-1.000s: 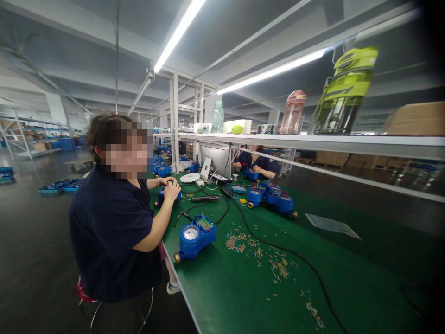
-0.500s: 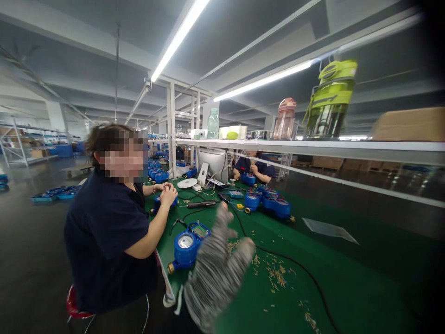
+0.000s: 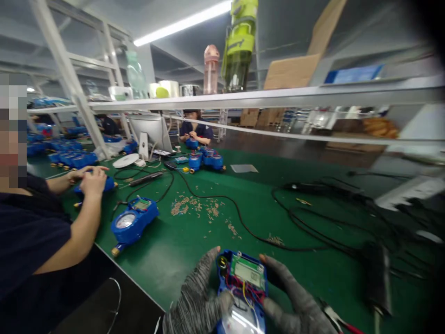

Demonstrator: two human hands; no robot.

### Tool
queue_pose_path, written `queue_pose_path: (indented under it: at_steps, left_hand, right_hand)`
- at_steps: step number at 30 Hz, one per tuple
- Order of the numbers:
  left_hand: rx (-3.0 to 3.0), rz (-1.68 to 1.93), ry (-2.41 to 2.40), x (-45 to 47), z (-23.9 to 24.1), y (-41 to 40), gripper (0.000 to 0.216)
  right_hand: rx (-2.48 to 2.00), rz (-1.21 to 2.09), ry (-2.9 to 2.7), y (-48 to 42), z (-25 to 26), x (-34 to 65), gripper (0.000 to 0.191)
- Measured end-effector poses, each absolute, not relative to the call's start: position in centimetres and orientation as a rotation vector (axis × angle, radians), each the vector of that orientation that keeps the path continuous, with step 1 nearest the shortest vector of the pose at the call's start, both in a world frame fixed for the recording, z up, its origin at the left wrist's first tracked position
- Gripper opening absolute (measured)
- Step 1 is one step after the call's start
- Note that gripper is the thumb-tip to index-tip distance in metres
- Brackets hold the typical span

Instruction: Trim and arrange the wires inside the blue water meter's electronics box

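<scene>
Both my hands wear grey knitted gloves with bare fingertips. Between them is a blue water meter point(image 3: 240, 292) with its top housing uncovered, showing a green circuit board, a small display and red, yellow and dark wires. Along the meter's left side, my left hand point(image 3: 200, 294) grips it with the thumb over the near part. On the opposite side my right hand point(image 3: 295, 297) holds it, fingertip at the far corner. Red-handled pliers point(image 3: 335, 317) lie beside my right hand. Another blue meter point(image 3: 134, 220) sits to the left on the green table.
At left, a co-worker's hands point(image 3: 92, 178) hold a blue meter. Small scraps point(image 3: 194, 206) litter the green table point(image 3: 250, 213). Black cables and a dark power tool point(image 3: 377, 278) lie at right. A white shelf point(image 3: 278, 95) crosses above, bearing bottles; a monitor point(image 3: 151, 132) stands behind.
The view has swung right and down. My left hand, earlier outstretched over the table near a blue meter, now grips another meter. My right hand has come into view, also holding it.
</scene>
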State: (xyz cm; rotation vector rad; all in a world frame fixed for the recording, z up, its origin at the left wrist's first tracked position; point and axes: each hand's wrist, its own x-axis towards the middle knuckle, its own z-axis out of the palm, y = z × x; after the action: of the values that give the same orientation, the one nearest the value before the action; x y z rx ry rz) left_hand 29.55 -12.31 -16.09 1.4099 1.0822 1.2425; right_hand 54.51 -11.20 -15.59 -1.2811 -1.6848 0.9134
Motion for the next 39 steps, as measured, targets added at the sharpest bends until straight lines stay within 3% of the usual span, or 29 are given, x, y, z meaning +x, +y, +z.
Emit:
queue_pose_path:
  at_steps: [5,9,19,28,33,39]
  left_hand:
    - [0.999,1.156,0.75,32.2,-18.9,-12.2,0.089]
    - [1.025,1.174,0.789,32.2,-18.4,-12.0,0.081]
    - [0.983,1.149,0.899,31.7,-16.6,-12.5,0.07]
    - [1.208,1.177,0.868,30.7,-14.2,-9.8,0.041]
    - [0.946,1.088,0.738,32.2,-11.9,-7.4,0.033]
    - [1.144,1.16,0.707,32.7,-11.9,-5.8,0.021]
  right_hand:
    - [-1.172,0.927,-1.636,-10.5,-15.5,54.1,0.057]
    - [-1.177,0.83,-1.672,-10.3,-15.0,53.9,0.052]
    - [-1.162,0.451,-2.052,-9.8,-14.9,55.6,0.075]
    - [-0.928,0.319,-2.055,-8.2,-12.3,54.2,0.069]
    - [-0.865,0.36,-1.978,-8.1,-12.8,53.6,0.064]
    - [-1.006,0.318,-1.779,-8.5,-14.9,53.5,0.052]
